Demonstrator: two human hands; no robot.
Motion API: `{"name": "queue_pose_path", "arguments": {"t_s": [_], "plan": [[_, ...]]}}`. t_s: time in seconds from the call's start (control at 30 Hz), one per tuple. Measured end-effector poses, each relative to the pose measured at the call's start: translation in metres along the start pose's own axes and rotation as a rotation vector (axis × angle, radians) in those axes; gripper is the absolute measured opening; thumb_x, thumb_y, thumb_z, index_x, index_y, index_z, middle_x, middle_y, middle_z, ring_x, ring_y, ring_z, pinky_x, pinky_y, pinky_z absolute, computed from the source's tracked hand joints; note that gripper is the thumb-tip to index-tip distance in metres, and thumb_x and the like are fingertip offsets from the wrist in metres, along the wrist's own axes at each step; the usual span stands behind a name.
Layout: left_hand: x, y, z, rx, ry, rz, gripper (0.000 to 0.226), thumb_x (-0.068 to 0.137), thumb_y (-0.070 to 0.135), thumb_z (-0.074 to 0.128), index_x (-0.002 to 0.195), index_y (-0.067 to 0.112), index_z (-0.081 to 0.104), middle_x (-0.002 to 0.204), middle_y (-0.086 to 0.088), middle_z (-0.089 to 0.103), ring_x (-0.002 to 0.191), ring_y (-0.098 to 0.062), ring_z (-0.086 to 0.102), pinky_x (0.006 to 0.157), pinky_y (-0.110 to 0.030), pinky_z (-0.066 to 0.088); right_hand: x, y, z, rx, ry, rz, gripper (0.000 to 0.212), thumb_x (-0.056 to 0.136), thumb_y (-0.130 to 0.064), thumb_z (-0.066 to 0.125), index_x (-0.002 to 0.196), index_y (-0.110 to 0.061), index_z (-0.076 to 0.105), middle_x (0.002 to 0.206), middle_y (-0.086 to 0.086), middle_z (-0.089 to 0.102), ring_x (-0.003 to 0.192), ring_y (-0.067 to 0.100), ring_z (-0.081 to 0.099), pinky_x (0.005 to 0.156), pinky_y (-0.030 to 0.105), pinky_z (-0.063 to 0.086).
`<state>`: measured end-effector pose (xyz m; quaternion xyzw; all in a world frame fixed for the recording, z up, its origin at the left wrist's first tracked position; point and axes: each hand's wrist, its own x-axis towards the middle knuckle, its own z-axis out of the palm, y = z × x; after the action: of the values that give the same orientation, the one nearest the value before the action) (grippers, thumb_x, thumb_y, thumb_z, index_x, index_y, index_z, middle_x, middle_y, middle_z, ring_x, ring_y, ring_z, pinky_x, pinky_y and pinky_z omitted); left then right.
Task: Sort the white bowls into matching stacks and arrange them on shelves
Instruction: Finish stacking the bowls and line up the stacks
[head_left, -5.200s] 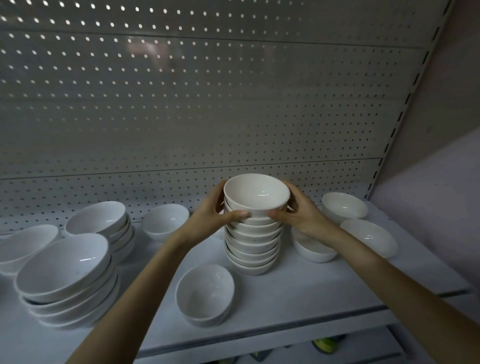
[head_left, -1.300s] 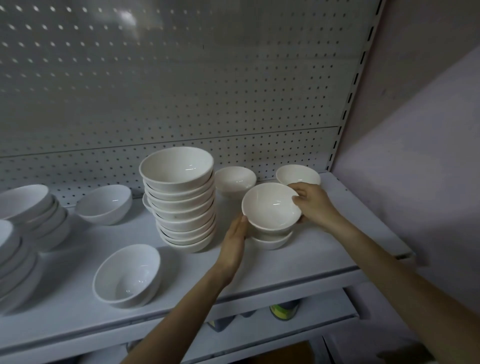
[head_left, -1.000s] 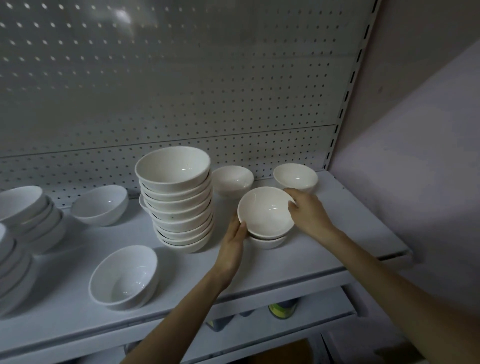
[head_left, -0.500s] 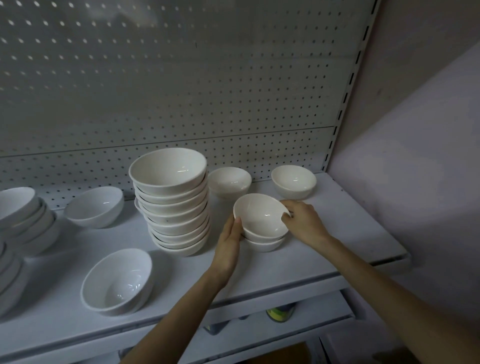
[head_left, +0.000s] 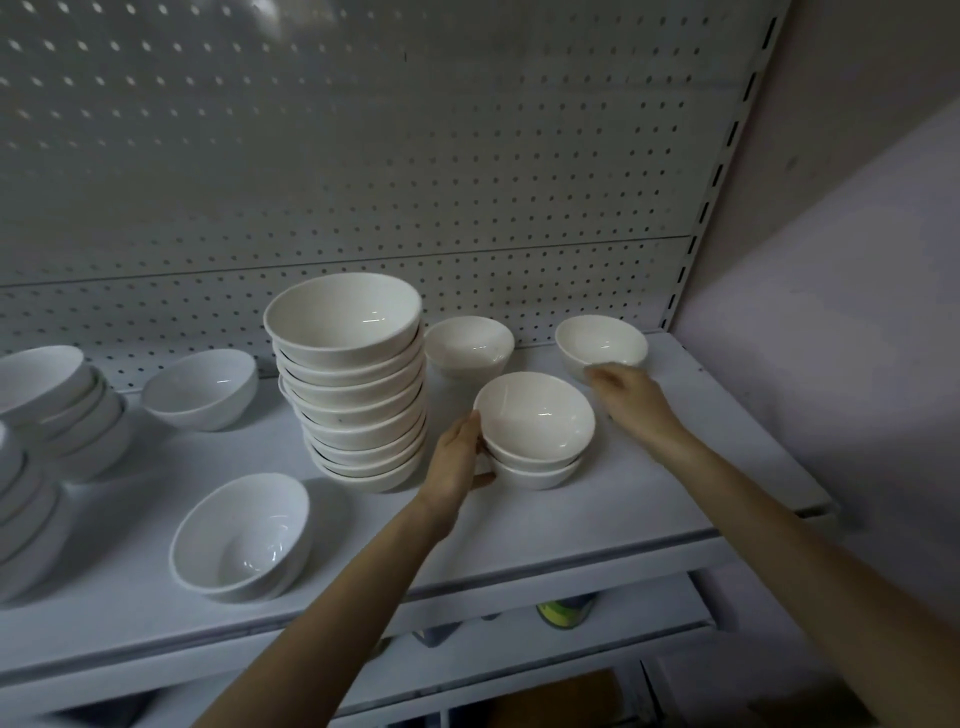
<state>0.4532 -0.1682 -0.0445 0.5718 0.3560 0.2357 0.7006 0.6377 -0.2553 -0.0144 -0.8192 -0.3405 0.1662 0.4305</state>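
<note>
A tall stack of several white bowls (head_left: 353, 384) stands mid-shelf. To its right sits a short stack of two small bowls (head_left: 535, 431). My left hand (head_left: 457, 457) rests against the left side of that short stack, fingers straight, thumb at the lower bowl. My right hand (head_left: 623, 395) has left the stack and reaches toward a single small bowl (head_left: 600, 345) at the back right, fingertips at its front rim, blurred. Another single bowl (head_left: 470, 345) sits behind the short stack.
On the white shelf (head_left: 597, 525), a loose bowl (head_left: 241, 538) lies near the front edge and another (head_left: 202, 387) by the pegboard back. Wider bowl stacks (head_left: 57, 405) fill the left end. A wall closes the right side. A lower shelf holds dark items.
The upper small bowl came down onto the lower one. My right hand released it and moved back right toward the corner bowl. My left hand stays at the stack's side.
</note>
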Motion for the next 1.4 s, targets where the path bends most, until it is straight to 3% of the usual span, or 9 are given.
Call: {"name": "queue_pose_path", "arguments": {"t_s": [0.1,0.23,0.3,0.4,0.53,0.8,0.93,1.13,1.4], "plan": [[0.000,-0.003,-0.001,-0.084,-0.016,-0.063,0.036,0.100,0.035,0.038,0.131,0.020,0.049,0.132,-0.006,0.053,0.121,-0.025,0.050,0.077,-0.038,0.056,0.024,0.007,-0.010,0.111,0.192,0.089,0.044,0.095,-0.019,0.048,0.137,-0.009,0.040,0.141,0.012,0.042,0.126,0.028,0.042,0.088,0.025,0.031],[0.002,-0.005,0.002,-0.147,-0.062,-0.121,0.015,0.094,0.025,0.050,0.108,0.028,0.055,0.128,-0.012,0.051,0.117,-0.029,0.050,0.081,-0.047,0.057,0.052,0.018,-0.020,0.313,0.238,0.290,0.061,0.094,-0.017,0.050,0.146,-0.012,0.019,0.148,0.012,0.029,0.129,0.032,0.037,0.097,0.041,0.039],[0.003,-0.003,0.003,-0.139,-0.088,-0.120,0.021,0.089,0.021,0.057,0.108,0.031,0.054,0.125,-0.011,0.052,0.115,-0.028,0.051,0.081,-0.047,0.056,0.060,0.022,-0.020,0.379,0.169,0.370,0.063,0.094,-0.016,0.049,0.147,-0.014,0.016,0.149,0.011,0.027,0.130,0.033,0.035,0.098,0.049,0.041],[0.001,0.000,0.003,-0.120,-0.097,-0.088,0.043,0.078,0.026,0.062,0.119,0.033,0.051,0.124,-0.005,0.054,0.115,-0.026,0.051,0.074,-0.042,0.058,0.070,0.028,-0.014,0.490,0.123,0.389,0.059,0.091,-0.006,0.049,0.144,-0.015,0.022,0.146,0.013,0.029,0.128,0.035,0.036,0.092,0.052,0.046],[-0.004,-0.002,0.002,-0.085,-0.052,-0.002,0.041,0.094,0.020,0.050,0.133,0.032,0.046,0.125,0.004,0.054,0.113,-0.018,0.052,0.078,-0.041,0.058,0.081,0.035,-0.011,0.573,0.165,0.393,0.054,0.089,0.004,0.045,0.140,-0.008,0.030,0.143,0.017,0.033,0.124,0.041,0.039,0.082,0.049,0.049],[-0.006,-0.002,0.004,-0.049,0.014,0.108,0.039,0.097,0.016,0.046,0.133,0.032,0.047,0.121,0.014,0.057,0.105,-0.002,0.054,0.077,-0.033,0.057,0.080,0.041,-0.011,0.518,0.266,0.302,0.047,0.088,0.005,0.041,0.133,-0.007,0.045,0.134,0.015,0.046,0.118,0.039,0.047,0.072,0.046,0.053],[-0.007,-0.002,0.006,-0.035,0.014,0.158,0.037,0.098,0.012,0.044,0.126,0.034,0.049,0.110,0.023,0.059,0.096,0.005,0.059,0.081,-0.031,0.054,0.071,0.028,-0.024,0.515,0.258,0.214,0.040,0.088,0.004,0.040,0.124,-0.006,0.051,0.124,0.013,0.051,0.115,0.037,0.050,0.056,0.038,0.054],[-0.011,0.000,0.006,-0.033,0.005,0.177,0.032,0.099,0.015,0.044,0.116,0.042,0.047,0.104,0.029,0.058,0.090,0.012,0.058,0.082,-0.026,0.050,0.041,-0.013,-0.055,0.451,0.061,0.072,0.037,0.091,0.003,0.040,0.123,-0.012,0.052,0.122,0.007,0.054,0.108,0.029,0.054,0.051,0.027,0.058],[-0.017,0.009,-0.002,-0.005,-0.108,0.151,0.031,0.102,0.022,0.035,0.120,0.046,0.044,0.116,0.032,0.051,0.105,0.010,0.049,0.088,-0.029,0.048,0.003,-0.030,-0.052,0.395,-0.086,0.010,0.033,0.090,0.004,0.044,0.114,-0.018,0.051,0.113,-0.001,0.059,0.098,0.021,0.059,0.053,0.033,0.058]]}}
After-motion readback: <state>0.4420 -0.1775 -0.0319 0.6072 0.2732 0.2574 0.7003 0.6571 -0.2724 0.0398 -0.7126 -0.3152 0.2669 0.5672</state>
